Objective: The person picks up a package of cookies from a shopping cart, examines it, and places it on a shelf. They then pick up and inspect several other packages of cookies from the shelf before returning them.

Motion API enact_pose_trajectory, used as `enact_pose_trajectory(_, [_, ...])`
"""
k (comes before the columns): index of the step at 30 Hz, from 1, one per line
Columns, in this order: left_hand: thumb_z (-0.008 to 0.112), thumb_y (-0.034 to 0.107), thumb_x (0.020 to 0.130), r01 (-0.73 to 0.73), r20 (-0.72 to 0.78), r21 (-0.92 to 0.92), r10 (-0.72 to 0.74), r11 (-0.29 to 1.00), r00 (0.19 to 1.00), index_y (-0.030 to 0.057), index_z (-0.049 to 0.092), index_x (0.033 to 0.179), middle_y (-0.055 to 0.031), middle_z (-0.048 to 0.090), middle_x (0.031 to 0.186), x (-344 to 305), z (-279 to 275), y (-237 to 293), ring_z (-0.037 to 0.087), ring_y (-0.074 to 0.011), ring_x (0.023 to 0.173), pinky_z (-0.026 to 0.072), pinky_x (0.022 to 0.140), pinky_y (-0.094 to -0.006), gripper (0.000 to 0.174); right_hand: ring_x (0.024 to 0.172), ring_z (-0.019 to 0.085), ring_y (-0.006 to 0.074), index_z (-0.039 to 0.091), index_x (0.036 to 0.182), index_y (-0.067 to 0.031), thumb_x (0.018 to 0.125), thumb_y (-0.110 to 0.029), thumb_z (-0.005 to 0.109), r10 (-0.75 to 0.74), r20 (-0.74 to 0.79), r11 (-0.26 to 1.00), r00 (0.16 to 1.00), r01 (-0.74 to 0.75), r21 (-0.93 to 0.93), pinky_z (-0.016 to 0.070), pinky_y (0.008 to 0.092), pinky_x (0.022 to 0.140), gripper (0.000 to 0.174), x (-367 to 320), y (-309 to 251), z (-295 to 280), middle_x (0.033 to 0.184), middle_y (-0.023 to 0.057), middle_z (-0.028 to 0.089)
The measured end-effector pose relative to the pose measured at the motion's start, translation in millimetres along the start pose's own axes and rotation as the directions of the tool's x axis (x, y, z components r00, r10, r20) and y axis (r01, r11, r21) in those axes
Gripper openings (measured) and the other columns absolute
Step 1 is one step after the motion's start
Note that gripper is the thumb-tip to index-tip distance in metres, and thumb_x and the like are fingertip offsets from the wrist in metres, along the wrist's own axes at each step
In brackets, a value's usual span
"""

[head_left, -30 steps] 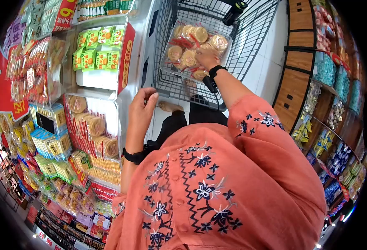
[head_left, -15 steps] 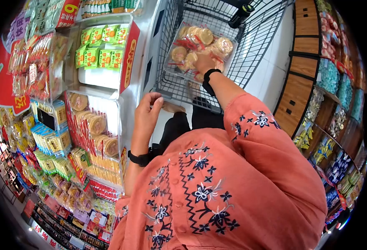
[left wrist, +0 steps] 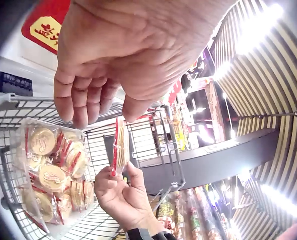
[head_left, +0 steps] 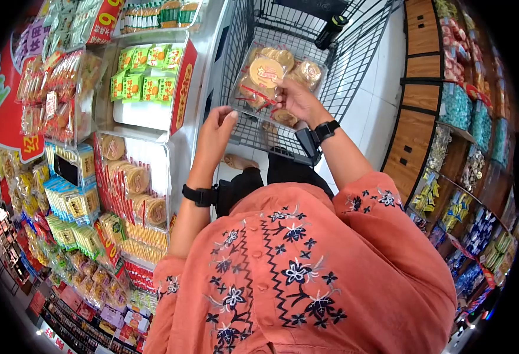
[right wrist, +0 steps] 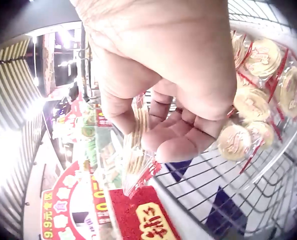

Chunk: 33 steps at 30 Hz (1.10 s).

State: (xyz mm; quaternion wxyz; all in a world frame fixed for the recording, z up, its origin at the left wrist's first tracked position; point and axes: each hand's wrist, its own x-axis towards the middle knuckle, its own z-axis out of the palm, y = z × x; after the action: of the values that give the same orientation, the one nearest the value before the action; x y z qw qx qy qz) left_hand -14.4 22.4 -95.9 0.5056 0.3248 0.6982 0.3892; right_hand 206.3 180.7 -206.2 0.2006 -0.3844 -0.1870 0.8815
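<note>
My right hand (head_left: 299, 101) pinches a clear packet of round biscuits (head_left: 266, 72) with red ends, held above the cart. In the right wrist view the packet (right wrist: 136, 142) stands edge-on between the thumb and fingers of the right hand (right wrist: 163, 85). My left hand (head_left: 217, 134) hangs beside the cart's near left corner, fingers loosely bent, holding nothing; the left wrist view shows the left hand (left wrist: 123, 65) close to the packet's upper end (left wrist: 120, 142). Below, a clear tray of similar packets (left wrist: 52, 175) lies in the wire cart (head_left: 351, 71).
Shelf bins at the left hold green snack packets (head_left: 150, 88), more round biscuits (head_left: 135, 179) and other snacks. A dark bottle (head_left: 331, 32) stands at the cart's far side. Wooden cabinets (head_left: 416, 127) with bagged sweets line the right side.
My right hand has come up out of the tray with a packet of biscuits and turned toward the left hand. The left hand has moved slightly up and right.
</note>
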Motion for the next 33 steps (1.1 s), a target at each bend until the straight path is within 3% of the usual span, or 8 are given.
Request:
enact_pose_trajectory(3, [0.063,0.034,0.1,0.065,0.018,-0.21,-0.062,0.976,0.998,-0.0012,0.055,0.13,-0.0076,0.065,0.116,5,8,32,0.066,-0.0168,0.104,0.051,0.085,-0.029,0.047,0.075,0.061,0.0118,0.06,0.105,-0.01,0.096,-0.025,0.066,-0.086,0.068,0.996,0.994,0.084,0.03,0.0506,0.0305,0.066,0.018,-26,-12,43,0.088,0.0007,0.064])
enact_pose_trajectory(6, [0.063,0.035,0.101,0.054,0.055,-0.406,-0.035,0.912,0.998,-0.0014,0.053,0.133,-0.0091,0.064,0.12,6,10,46,0.065,-0.0179,0.107,0.051,0.088,-0.0305,0.049,0.074,0.063,0.012,0.058,0.111,-0.009,0.096,-0.024,0.066,-0.128,0.124,0.991,0.984,0.123,0.053,0.0523,0.03,0.065,0.022,-44,-17,79,0.088,0.0013,0.064])
enact_pose_trajectory(10, [0.063,0.027,0.101,-0.011,0.001,-0.548,0.014,0.837,1.0,0.0037,0.057,0.117,-0.0074,0.067,0.11,-6,4,47,0.066,-0.0141,0.097,0.0544,0.084,-0.0309,0.028,0.077,0.066,0.0136,0.056,0.117,-0.0077,0.097,-0.023,0.066,-0.149,0.187,0.988,0.971,0.154,-0.012,0.0551,0.0294,0.068,0.028,-50,-8,104,0.091,0.0027,0.066])
enact_pose_trajectory(13, [0.062,0.022,0.102,-0.077,-0.083,-0.571,0.036,0.818,0.996,0.0066,0.057,0.106,-0.0057,0.068,0.102,-15,-11,38,0.065,-0.0118,0.093,0.0557,0.083,-0.031,0.016,0.08,0.067,0.0136,0.056,0.117,-0.0067,0.097,-0.024,0.066,-0.131,0.224,0.986,0.966,0.151,-0.071,0.0559,0.0302,0.07,0.028,-61,-1,127,0.096,0.0043,0.067])
enact_pose_trajectory(17, [0.06,0.02,0.102,-0.192,-0.229,-0.524,0.08,0.83,0.97,0.0068,0.056,0.102,-0.0062,0.068,0.1,-36,-38,38,0.066,-0.0128,0.09,0.0562,0.081,-0.032,0.013,0.086,0.067,0.015,0.056,0.118,-0.005,0.097,-0.025,0.065,-0.028,0.281,0.984,0.959,0.076,-0.161,0.0561,0.0309,0.073,0.031,-62,10,153,0.103,0.0066,0.067])
enact_pose_trajectory(21, [0.059,0.019,0.102,-0.237,-0.237,-0.491,0.133,0.838,0.962,0.0068,0.056,0.102,-0.005,0.067,0.098,-60,-83,39,0.066,-0.0131,0.09,0.0562,0.08,-0.032,0.013,0.092,0.067,0.0169,0.056,0.122,-0.0057,0.098,-0.03,0.064,0.015,0.357,0.979,0.934,0.059,-0.197,0.0566,0.0314,0.076,0.035,-58,12,181,0.111,0.0089,0.066])
enact_pose_trajectory(28, [0.06,0.018,0.101,-0.292,-0.371,-0.403,0.138,0.867,0.919,0.0041,0.057,0.109,-0.0043,0.068,0.097,-103,-143,25,0.064,-0.01,0.081,0.0531,0.072,-0.0266,0.016,0.09,0.068,0.0164,0.056,0.127,-0.0054,0.098,-0.032,0.066,0.11,0.404,0.907,0.908,0.074,-0.414,0.0571,0.0298,0.074,0.041,-48,23,236,0.108,0.0056,0.065])
enact_pose_trajectory(33, [0.058,0.023,0.102,-0.274,-0.447,-0.377,0.085,0.885,0.891,0.0021,0.057,0.116,-0.0053,0.069,0.1,-136,-169,20,0.069,-0.0152,0.091,0.0535,0.071,-0.0274,0.024,0.087,0.07,0.017,0.058,0.122,-0.0033,0.097,-0.029,0.068,0.218,0.421,0.836,0.881,0.055,-0.547,0.0588,0.0303,0.073,0.038,-44,51,275,0.107,0.0065,0.067])
